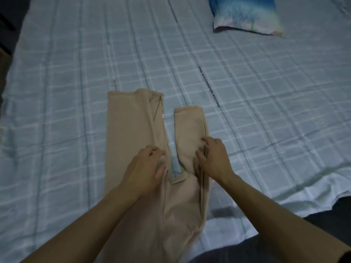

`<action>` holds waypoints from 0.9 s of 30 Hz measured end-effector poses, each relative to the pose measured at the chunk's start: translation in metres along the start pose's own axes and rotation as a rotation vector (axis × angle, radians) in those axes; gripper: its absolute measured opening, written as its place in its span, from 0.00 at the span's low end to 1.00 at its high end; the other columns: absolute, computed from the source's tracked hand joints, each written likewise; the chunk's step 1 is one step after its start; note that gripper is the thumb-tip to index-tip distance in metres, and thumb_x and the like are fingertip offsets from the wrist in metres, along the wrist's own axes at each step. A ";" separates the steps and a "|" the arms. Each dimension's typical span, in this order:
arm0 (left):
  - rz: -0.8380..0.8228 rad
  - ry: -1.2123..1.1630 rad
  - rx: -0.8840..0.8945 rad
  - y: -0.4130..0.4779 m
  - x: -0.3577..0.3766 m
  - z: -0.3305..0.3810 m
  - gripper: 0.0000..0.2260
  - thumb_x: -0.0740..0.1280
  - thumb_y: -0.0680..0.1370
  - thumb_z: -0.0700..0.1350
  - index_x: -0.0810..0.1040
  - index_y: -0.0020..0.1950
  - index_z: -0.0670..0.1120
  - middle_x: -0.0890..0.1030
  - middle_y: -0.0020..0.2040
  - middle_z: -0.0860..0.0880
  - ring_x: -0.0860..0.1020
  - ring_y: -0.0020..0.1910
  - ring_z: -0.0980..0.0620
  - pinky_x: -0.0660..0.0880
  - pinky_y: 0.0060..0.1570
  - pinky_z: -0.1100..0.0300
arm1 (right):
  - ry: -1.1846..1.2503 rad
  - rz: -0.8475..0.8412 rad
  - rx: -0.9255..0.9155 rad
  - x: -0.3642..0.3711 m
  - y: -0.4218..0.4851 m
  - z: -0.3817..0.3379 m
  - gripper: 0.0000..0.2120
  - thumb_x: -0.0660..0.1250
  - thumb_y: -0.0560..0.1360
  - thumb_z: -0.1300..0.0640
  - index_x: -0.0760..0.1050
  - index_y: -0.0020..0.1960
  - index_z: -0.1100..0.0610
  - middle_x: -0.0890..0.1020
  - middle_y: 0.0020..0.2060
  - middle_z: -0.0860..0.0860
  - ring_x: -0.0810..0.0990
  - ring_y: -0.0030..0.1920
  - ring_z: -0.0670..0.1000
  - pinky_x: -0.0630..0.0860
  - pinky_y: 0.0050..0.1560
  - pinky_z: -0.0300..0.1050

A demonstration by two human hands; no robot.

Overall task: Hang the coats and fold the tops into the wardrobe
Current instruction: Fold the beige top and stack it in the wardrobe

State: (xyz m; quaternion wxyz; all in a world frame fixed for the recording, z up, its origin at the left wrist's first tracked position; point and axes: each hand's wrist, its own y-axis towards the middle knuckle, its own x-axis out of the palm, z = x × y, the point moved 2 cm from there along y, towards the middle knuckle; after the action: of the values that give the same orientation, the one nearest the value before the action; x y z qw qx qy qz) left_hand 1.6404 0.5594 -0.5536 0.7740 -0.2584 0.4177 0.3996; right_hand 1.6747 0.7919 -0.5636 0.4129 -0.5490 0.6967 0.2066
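Bare forearms are seen reaching in from the bottom edge. Beneath them a beige top (129,133), its near end hidden, is spread on the checked bed (247,114). Fabric is bunched under the left hand (146,168) and pinched in the right hand (214,158), blurred. A pillow (247,16) is cut off above.

top (131,141) on bed (66,82), pillow (245,16) far beyond, right
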 end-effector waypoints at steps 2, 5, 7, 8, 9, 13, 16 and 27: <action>0.024 -0.006 -0.026 0.024 0.007 0.001 0.16 0.61 0.75 0.50 0.77 0.60 0.46 0.76 0.56 0.46 0.76 0.52 0.44 0.76 0.52 0.51 | 0.011 -0.006 0.004 0.000 0.019 0.004 0.24 0.66 0.77 0.53 0.67 0.71 0.58 0.71 0.63 0.59 0.73 0.59 0.58 0.72 0.62 0.54; 0.043 -0.008 -0.049 0.059 0.017 0.004 0.17 0.60 0.75 0.51 0.78 0.60 0.46 0.77 0.56 0.46 0.76 0.53 0.44 0.75 0.53 0.52 | 0.010 -0.034 0.017 0.000 0.046 0.016 0.25 0.66 0.77 0.53 0.66 0.71 0.58 0.69 0.64 0.59 0.73 0.59 0.59 0.72 0.60 0.55; 0.045 -0.026 -0.043 0.086 0.022 0.007 0.19 0.57 0.76 0.53 0.79 0.61 0.46 0.77 0.56 0.46 0.76 0.54 0.44 0.75 0.53 0.52 | 0.015 -0.030 0.020 -0.002 0.069 0.020 0.24 0.66 0.77 0.54 0.66 0.70 0.58 0.68 0.64 0.59 0.74 0.57 0.59 0.74 0.58 0.54; 0.052 -0.033 -0.039 0.100 0.024 0.009 0.19 0.58 0.77 0.52 0.79 0.61 0.45 0.76 0.57 0.45 0.76 0.54 0.44 0.76 0.53 0.53 | 0.010 -0.027 0.021 -0.003 0.080 0.022 0.24 0.66 0.77 0.54 0.65 0.70 0.58 0.68 0.64 0.59 0.74 0.57 0.59 0.74 0.57 0.54; 0.057 -0.031 -0.036 0.113 0.028 0.010 0.17 0.60 0.78 0.51 0.79 0.61 0.45 0.76 0.58 0.44 0.77 0.54 0.44 0.75 0.53 0.54 | 0.005 -0.032 0.024 -0.003 0.091 0.024 0.24 0.66 0.77 0.53 0.65 0.70 0.58 0.68 0.63 0.59 0.74 0.56 0.59 0.75 0.57 0.54; -0.012 0.071 0.000 0.154 0.043 0.012 0.14 0.66 0.78 0.46 0.77 0.63 0.46 0.74 0.64 0.40 0.74 0.56 0.39 0.74 0.53 0.50 | 0.035 -0.037 0.006 0.006 0.127 0.031 0.21 0.65 0.77 0.54 0.66 0.68 0.57 0.73 0.57 0.57 0.73 0.52 0.54 0.70 0.48 0.46; -0.119 0.182 -0.007 0.175 0.055 0.014 0.18 0.64 0.78 0.50 0.72 0.68 0.49 0.67 0.71 0.42 0.69 0.62 0.39 0.71 0.59 0.47 | 0.066 0.017 -0.033 0.015 0.144 0.033 0.17 0.62 0.77 0.56 0.69 0.65 0.55 0.76 0.51 0.53 0.72 0.47 0.49 0.69 0.46 0.45; -0.158 0.228 -0.003 0.202 0.076 0.046 0.25 0.58 0.81 0.55 0.62 0.77 0.51 0.63 0.76 0.44 0.65 0.68 0.41 0.69 0.61 0.46 | 0.297 0.313 -0.035 -0.011 0.150 0.052 0.13 0.62 0.75 0.66 0.78 0.57 0.57 0.80 0.49 0.50 0.78 0.49 0.47 0.74 0.54 0.40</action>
State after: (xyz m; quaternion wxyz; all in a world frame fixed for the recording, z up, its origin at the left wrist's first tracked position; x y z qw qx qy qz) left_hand 1.5176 0.7346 -0.6079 0.7500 -0.3354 0.4809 0.3061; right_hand 1.5529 0.8841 -0.6094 0.2591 -0.4654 0.8231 0.1971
